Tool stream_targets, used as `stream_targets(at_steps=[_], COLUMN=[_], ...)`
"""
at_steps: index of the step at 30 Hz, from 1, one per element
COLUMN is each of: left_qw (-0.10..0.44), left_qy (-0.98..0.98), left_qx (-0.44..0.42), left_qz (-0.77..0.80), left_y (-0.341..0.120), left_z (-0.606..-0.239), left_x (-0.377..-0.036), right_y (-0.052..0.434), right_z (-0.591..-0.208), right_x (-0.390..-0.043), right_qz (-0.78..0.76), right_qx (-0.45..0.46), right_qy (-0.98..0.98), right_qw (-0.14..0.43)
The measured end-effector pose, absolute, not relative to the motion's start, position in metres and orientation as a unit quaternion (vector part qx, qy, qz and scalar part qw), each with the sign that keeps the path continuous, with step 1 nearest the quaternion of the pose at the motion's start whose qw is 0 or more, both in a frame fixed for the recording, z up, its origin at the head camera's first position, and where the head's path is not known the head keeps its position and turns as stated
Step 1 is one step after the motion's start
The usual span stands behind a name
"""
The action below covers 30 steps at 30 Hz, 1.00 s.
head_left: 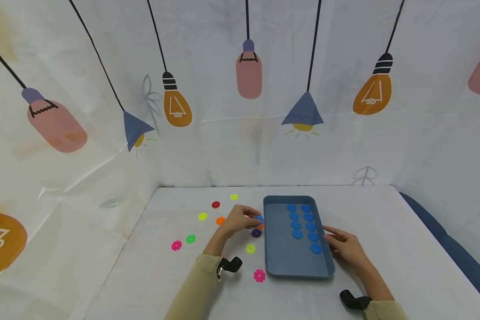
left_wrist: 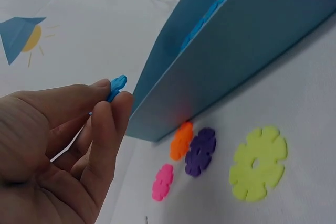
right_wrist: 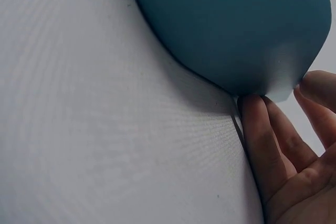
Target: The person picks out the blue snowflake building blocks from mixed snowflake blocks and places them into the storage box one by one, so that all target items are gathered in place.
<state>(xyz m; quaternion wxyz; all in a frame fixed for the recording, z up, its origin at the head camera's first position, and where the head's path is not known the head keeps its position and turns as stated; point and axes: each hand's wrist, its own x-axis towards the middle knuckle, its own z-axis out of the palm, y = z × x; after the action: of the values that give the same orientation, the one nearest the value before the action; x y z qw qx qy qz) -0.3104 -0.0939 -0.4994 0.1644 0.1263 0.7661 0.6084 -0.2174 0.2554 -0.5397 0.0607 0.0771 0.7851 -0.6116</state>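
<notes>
Left hand [head_left: 240, 218] held a blue snowflake disc [left_wrist: 116, 87] in a narrow fingertip grip, just off the blue tray [head_left: 282, 255] at its 9 o'clock wall. Right hand [head_left: 346, 249] lay with relaxed fingers against the tray's 3 o'clock rim, holding nothing. Two columns of blue discs [head_left: 302, 221] already sat in the tray. Best practice as judged: clear the wall before lowering, and seat the disc flat in line with the columns. Loose discs [head_left: 250, 248] lay on the table [head_left: 384, 222] at the tray's 9 o'clock.
</notes>
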Motion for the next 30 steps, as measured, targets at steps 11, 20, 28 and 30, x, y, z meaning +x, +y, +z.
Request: stream_targets(at_steps=[11,20,28,30], left_qw=[0.201,0.211,0.232,0.237], left_qy=[0.752,0.752,0.751,0.751], left_qx=[0.148,0.177,0.186,0.189], left_qz=[0.61,0.598,0.59,0.587], left_y=[-0.076,-0.06,-0.042,-0.037], left_z=[-0.494,-0.493,-0.491,-0.49], left_x=[-0.304,-0.303,-0.304,-0.304], right_y=[0.256,0.257,0.259,0.26], right_z=[-0.541,-0.541,-0.541,-0.541], right_x=[-0.22,-0.22,-0.22,-0.221], right_qz=[-0.607,-0.611,-0.611,-0.611], right_qx=[0.074,0.075,0.073,0.073], right_qy=[0.789,0.786,0.785,0.785], right_qw=[0.059,0.063,0.066,0.067])
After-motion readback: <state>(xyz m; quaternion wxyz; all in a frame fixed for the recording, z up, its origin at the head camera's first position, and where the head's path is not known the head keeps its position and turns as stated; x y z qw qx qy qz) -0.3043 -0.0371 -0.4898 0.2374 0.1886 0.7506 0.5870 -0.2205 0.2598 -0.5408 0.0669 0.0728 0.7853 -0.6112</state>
